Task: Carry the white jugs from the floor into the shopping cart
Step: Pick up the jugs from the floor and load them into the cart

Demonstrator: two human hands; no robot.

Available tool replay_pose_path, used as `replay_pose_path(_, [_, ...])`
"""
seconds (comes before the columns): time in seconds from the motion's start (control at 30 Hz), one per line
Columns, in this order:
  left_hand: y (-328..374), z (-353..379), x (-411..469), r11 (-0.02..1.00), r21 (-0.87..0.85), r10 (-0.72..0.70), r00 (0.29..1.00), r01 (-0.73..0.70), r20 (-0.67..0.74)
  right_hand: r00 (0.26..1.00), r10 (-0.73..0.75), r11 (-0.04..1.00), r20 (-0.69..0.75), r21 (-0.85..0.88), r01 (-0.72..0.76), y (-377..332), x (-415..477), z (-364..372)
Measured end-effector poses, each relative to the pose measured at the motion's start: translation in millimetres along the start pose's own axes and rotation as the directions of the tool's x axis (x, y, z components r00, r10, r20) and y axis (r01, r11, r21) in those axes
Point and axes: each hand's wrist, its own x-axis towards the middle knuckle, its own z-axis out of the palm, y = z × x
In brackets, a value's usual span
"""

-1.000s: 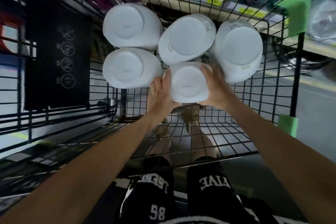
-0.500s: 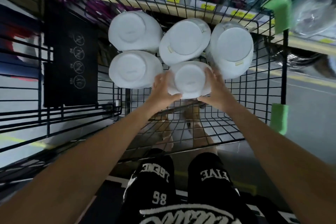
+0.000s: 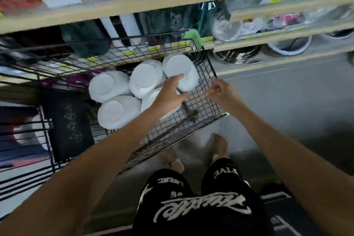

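Observation:
Several white jugs lie in the black wire shopping cart [image 3: 203, 99], bottoms toward me: two at the left [image 3: 108, 86] [image 3: 118, 113], one in the middle [image 3: 146, 78], one at the far right corner [image 3: 178, 68]. Another jug [image 3: 151, 99] is partly hidden under my left hand [image 3: 171, 93]. That hand reaches over the pile with straight fingers and touches the right corner jug. My right hand [image 3: 220, 90] hovers at the cart's right wall, fingers loosely curled and holding nothing.
A black sign panel [image 3: 67, 122] hangs inside the cart at the left. Store shelves [image 3: 134, 5] with goods and price tags stand right behind the cart. A green pad [image 3: 193, 37] caps the cart's far corner. Grey floor [image 3: 287, 101] lies to the right, my feet below.
Both hands have let go of the nearest jug, which now lies in the cart. My right hand moved out to the cart's right wall and my head lifted toward the shelves.

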Motion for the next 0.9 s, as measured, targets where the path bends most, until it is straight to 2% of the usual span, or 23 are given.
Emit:
replay_pose_path(0.27, [144.4,70.1,40.4,0.97,0.157,0.161,0.974,-0.187,0.162,0.985,-0.024,0.999,-0.169,0.029,0.03,42.8,-39.0,-138.3])
replay_pose_path(0.67, [357.0,300.5,100.0,0.973,0.051,0.208,0.955,-0.223,0.211,0.963,0.007,0.999,-0.27,-0.028,-0.015,197.8,-73.4,-381.0])
replay_pose_path(0.9, [450.1,405.5,121.2,0.963,0.054,0.236,0.923,-0.264,0.303,0.921,0.081,0.995,-0.381,0.087,-0.052,270.1,-84.8,-499.6])
